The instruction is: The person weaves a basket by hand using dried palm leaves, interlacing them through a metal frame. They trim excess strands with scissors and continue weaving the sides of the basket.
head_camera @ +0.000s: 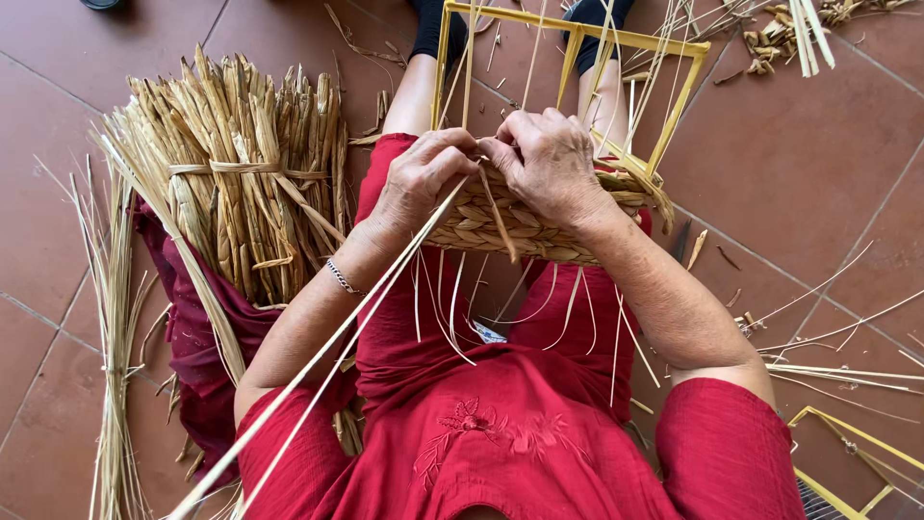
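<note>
1. Woven band (539,226): tan plaited rush, thick braided rows, curved, lying across the lap under both hands, at the near end of the frame.
2. Frame (674,106): yellow, rectangular, thin bars, tilted away over the legs; near end wrapped by the band.
3. Stakes (462,299): pale thin strands, hanging loose below the band, more running up through the frame.
4. Long strand (318,361): pale, straight, runs diagonally from the band's top edge down toward the bottom left.
</note>
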`<action>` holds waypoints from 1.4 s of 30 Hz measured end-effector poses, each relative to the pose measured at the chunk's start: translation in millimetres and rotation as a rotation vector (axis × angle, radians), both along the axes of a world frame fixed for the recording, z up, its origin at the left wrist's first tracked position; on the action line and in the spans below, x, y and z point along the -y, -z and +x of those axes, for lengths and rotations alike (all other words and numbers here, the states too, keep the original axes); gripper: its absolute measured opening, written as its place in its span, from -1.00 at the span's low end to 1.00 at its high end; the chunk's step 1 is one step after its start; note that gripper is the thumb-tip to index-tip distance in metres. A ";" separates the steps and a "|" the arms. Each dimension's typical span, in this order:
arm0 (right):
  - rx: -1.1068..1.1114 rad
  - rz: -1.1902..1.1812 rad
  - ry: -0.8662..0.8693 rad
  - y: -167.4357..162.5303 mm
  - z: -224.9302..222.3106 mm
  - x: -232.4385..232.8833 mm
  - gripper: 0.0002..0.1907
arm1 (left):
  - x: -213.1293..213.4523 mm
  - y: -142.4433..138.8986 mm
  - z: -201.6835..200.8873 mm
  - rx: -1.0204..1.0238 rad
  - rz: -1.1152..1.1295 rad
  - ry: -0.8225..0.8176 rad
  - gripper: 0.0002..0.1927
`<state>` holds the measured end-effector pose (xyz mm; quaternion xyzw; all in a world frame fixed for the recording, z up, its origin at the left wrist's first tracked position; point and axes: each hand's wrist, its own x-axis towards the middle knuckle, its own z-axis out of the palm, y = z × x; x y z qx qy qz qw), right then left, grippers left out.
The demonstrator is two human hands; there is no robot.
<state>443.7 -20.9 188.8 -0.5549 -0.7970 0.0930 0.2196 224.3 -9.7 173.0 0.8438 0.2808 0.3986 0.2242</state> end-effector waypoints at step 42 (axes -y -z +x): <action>-0.100 0.276 0.154 -14.7 32.2 65.8 -0.76 | -70.2 11.7 50.6 -0.352 -0.219 0.027 -0.63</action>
